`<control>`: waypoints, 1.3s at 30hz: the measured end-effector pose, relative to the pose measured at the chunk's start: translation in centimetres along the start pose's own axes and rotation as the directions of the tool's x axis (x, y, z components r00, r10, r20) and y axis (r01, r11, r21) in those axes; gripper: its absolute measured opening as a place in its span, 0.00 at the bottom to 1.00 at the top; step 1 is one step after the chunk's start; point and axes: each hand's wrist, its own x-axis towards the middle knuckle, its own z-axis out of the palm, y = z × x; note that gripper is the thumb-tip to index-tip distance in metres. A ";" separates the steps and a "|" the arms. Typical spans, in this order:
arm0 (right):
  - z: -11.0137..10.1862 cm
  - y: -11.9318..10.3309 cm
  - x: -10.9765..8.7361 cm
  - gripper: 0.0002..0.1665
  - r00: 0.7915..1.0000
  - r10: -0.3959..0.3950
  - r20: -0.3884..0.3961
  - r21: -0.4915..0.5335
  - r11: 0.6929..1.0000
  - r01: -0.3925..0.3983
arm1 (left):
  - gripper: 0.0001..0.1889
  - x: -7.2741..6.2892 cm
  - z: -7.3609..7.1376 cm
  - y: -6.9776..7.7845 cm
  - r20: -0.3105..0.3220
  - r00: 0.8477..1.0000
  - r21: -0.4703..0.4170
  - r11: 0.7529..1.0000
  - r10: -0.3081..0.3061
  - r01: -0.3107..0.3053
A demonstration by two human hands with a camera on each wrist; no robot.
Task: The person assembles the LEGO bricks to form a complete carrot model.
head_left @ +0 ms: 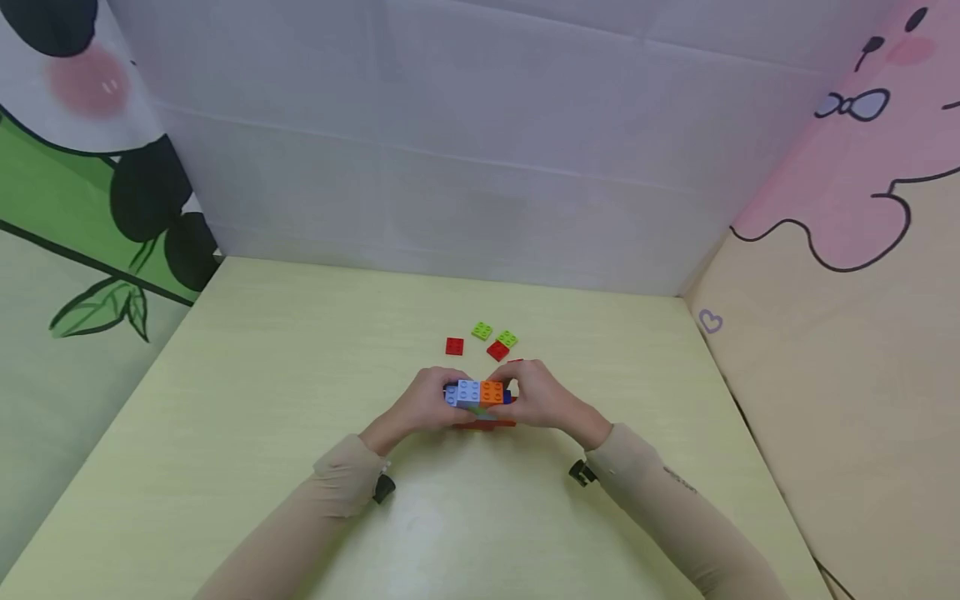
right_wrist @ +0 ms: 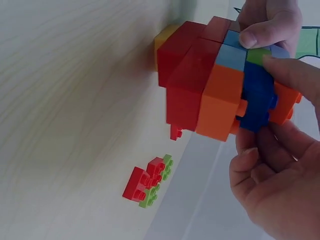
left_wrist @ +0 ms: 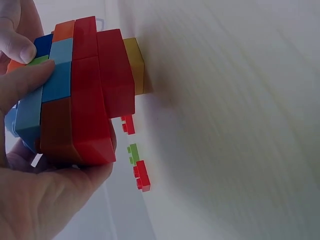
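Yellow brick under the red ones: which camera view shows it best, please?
The left wrist view, because there the yellow brick sticks out plainly beneath the red bricks. The right wrist view shows only a smaller part, partly hidden by a red brick. In the head view I cannot see it.

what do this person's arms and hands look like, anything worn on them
The left sleeve and right sleeve are long and beige; the right carries a dark marking, too small to read. A small black device shows near each cuff. The left grip and right grip are bare, ungloved hands.
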 end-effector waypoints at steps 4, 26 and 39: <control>0.0 0.0 0.3 0.17 1.000 -0.008 0.000 0.006 1.000 0.008 | 0.19 0.0 -0.2 -0.2 -0.018 0.999 -0.042 0.999 0.028 -0.029; 0.3 0.1 0.2 0.19 0.998 0.069 0.002 0.034 0.997 -0.069 | 0.21 -0.2 0.1 0.0 -0.046 0.997 -0.148 0.986 0.066 -0.072; -0.8 2.1 -1.1 0.37 0.995 0.048 0.083 0.140 0.988 -0.060 | 0.22 -0.3 0.1 0.2 -0.031 0.998 -0.116 0.992 0.055 -0.059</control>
